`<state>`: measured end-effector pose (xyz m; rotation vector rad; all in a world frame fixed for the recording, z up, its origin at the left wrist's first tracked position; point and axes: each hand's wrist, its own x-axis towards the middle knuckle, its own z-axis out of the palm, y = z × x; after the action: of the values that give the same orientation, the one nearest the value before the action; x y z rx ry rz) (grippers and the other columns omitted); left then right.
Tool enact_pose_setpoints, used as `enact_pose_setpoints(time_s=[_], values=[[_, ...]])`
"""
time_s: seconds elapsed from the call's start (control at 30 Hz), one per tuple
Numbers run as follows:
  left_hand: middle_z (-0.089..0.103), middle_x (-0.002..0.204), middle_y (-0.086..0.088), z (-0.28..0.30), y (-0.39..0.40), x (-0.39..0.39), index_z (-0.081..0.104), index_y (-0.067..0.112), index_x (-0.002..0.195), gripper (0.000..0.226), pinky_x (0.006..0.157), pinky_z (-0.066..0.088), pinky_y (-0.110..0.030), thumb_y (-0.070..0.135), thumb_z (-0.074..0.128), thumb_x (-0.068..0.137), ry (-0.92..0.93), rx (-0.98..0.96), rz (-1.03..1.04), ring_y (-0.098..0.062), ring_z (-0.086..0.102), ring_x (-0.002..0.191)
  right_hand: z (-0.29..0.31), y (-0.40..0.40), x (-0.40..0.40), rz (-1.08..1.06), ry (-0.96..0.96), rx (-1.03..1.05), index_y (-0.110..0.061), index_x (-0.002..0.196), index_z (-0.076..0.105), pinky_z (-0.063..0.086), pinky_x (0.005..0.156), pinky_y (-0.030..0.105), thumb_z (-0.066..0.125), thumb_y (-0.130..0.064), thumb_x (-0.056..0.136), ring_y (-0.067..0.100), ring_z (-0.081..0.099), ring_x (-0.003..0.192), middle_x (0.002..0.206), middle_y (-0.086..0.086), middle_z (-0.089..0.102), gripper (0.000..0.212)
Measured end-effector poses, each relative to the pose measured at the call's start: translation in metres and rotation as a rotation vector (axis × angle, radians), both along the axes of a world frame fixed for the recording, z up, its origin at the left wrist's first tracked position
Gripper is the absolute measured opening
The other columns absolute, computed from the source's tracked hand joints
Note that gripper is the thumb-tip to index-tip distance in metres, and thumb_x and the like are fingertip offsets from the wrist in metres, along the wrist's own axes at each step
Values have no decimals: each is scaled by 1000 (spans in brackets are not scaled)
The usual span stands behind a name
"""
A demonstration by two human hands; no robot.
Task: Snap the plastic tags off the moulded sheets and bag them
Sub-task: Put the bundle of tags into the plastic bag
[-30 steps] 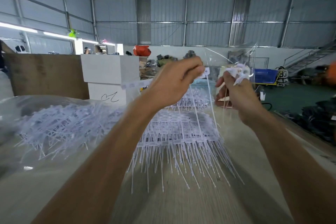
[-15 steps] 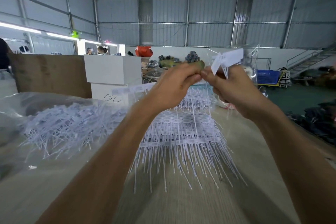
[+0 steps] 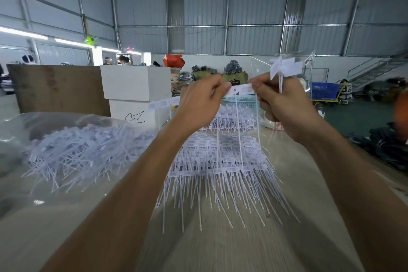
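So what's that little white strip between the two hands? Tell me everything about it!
The white strip is a flat plastic tag with small print that is too blurred to read. It is held level in the air. The left hand pinches one end and the right hand pinches the other. Thin white tails hang below it.

No legible text anywhere.

Both bare forearms reach forward and up, hands raised close together at chest height. The left hand (image 3: 202, 100) pinches one end of a small white plastic tag strip (image 3: 240, 90) between thumb and forefinger; the right hand (image 3: 284, 104) grips the other end, fingers curled.
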<state>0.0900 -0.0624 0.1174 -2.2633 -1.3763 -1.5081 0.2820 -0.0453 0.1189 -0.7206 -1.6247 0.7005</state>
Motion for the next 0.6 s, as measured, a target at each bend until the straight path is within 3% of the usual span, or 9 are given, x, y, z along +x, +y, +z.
enact_pose_setpoints(time_s=[0.17, 0.23, 0.3, 0.4, 0.53, 0.6], values=[[54, 61, 10, 4, -5, 4, 50, 24, 68, 37, 79, 57, -49, 30, 50, 105, -189, -124, -110, -29, 70, 76, -1, -5, 2, 5, -132, 31, -7, 108, 62, 29, 42, 26, 69, -17, 95, 8, 39, 49, 71, 1, 55, 18], [48, 58, 8, 8, -6, 3, 48, 20, 64, 41, 75, 55, -43, 26, 51, 105, -246, -145, -163, -17, 62, 60, 0, -6, 2, -8, -142, 92, -11, 106, 63, 36, 44, 19, 70, -17, 94, 1, 47, 49, 70, -10, 62, 16], [43, 59, 2, 10, -6, 1, 45, 14, 63, 43, 71, 49, -34, 22, 50, 105, -291, -182, -211, -7, 51, 51, 2, -7, -1, -57, -176, 196, -16, 105, 64, 43, 54, 8, 71, -16, 93, -8, 59, 62, 74, -24, 65, 14], [38, 73, -11, 12, -7, -1, 51, 0, 74, 38, 62, 40, -20, 21, 49, 105, -341, -257, -256, -17, 44, 64, 3, -11, -6, -234, -289, 396, -28, 98, 66, 44, 67, 5, 72, -17, 93, -15, 61, 80, 79, -31, 64, 14], [41, 62, -5, 12, -9, -4, 45, 10, 69, 38, 51, 37, -12, 21, 49, 105, -409, -367, -318, -6, 46, 48, 0, -10, -5, -481, -482, 733, -3, 93, 70, 49, 62, 38, 69, -4, 92, 23, 60, 71, 85, 9, 68, 2], [41, 62, -4, 12, -9, -4, 46, 9, 70, 37, 51, 38, -10, 20, 49, 106, -399, -359, -343, -5, 46, 47, -2, -9, -6, -471, -450, 678, -6, 96, 72, 53, 64, 45, 67, -2, 92, 26, 63, 73, 87, 11, 70, 7]])
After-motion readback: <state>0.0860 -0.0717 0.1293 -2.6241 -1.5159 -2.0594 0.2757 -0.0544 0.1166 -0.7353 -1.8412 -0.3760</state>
